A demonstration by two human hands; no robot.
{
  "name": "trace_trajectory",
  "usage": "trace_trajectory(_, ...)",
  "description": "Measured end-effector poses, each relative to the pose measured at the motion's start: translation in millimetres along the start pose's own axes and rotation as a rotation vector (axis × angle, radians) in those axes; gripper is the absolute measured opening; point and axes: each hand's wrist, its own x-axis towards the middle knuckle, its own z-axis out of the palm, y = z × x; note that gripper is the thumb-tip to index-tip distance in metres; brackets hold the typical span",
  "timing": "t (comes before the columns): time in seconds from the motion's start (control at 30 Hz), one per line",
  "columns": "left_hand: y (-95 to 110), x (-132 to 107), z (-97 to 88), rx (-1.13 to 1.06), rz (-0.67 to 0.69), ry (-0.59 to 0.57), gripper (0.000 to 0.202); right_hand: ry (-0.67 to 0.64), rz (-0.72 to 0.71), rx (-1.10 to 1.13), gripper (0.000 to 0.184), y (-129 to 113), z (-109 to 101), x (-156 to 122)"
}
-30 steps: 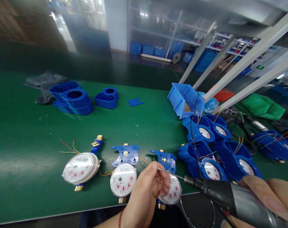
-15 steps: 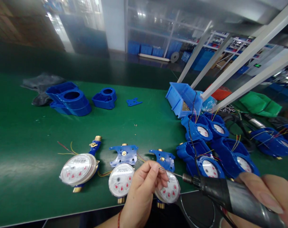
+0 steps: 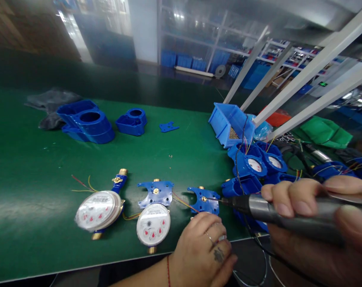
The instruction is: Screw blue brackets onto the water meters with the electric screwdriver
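Observation:
Three water meters lie in a row near the front edge of the green table (image 3: 34,167). My left hand (image 3: 204,247) rests on top of the right-hand meter and covers its dial; its blue plate (image 3: 205,199) shows above my fingers. My right hand (image 3: 312,223) grips a grey electric screwdriver (image 3: 258,205) held level, its bit tip touching that blue plate. The middle meter (image 3: 153,223) carries a blue plate (image 3: 156,192) as well. The left meter (image 3: 98,205) has loose red and yellow wires.
A heap of blue meter housings with wires (image 3: 258,163) lies right of the row. A blue bin of screws (image 3: 230,123) stands behind it. Empty blue housings (image 3: 87,123), a smaller housing (image 3: 131,121), a loose blue plate (image 3: 168,127) and a grey cloth (image 3: 52,99) sit at the back left.
My left hand let go of the bit tip and dropped palm-down onto the right meter. My right hand swung the screwdriver up and left, bringing its tip onto the blue plate.

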Motion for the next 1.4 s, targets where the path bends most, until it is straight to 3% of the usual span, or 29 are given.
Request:
trace_trajectory(0.13, -12.1, 1.9, 14.3, 0.129, 0.06, -0.133, 0.019, -0.078, 0.014, 0.04, 0.014, 12.0, 22.6, 6.0)
trace_trajectory(0.43, -19.0, -0.7, 16.4, 0.148, 0.105, -0.15, 0.02, -0.112, 0.017, -0.04, 0.013, 34.5, 20.3, 2.0)
trace_trajectory(0.7, -19.5, -1.5, 21.1, 0.149, 0.106, -0.093, 0.017, -0.125, 0.038, -0.075, 0.013, 39.9, 24.3, 1.8)
trace_trajectory(0.87, -21.9, -6.5, 29.2, 0.16, 0.111, 0.041, 0.013, -0.146, 0.052, -0.111, 0.015, 44.2, 24.8, 0.0)
trace_trajectory(1.07, -26.1, -10.0, 32.5, 0.23, 0.168, 0.136, 0.004, -0.109, 0.1, -0.221, 0.035, 47.8, 31.6, -0.1)
trace_trajectory(1.4, -24.3, -9.3, 34.4, 0.23, 0.15, 0.175, 0.006, -0.151, 0.072, -0.217, 0.019, 47.9, 32.3, -0.9)
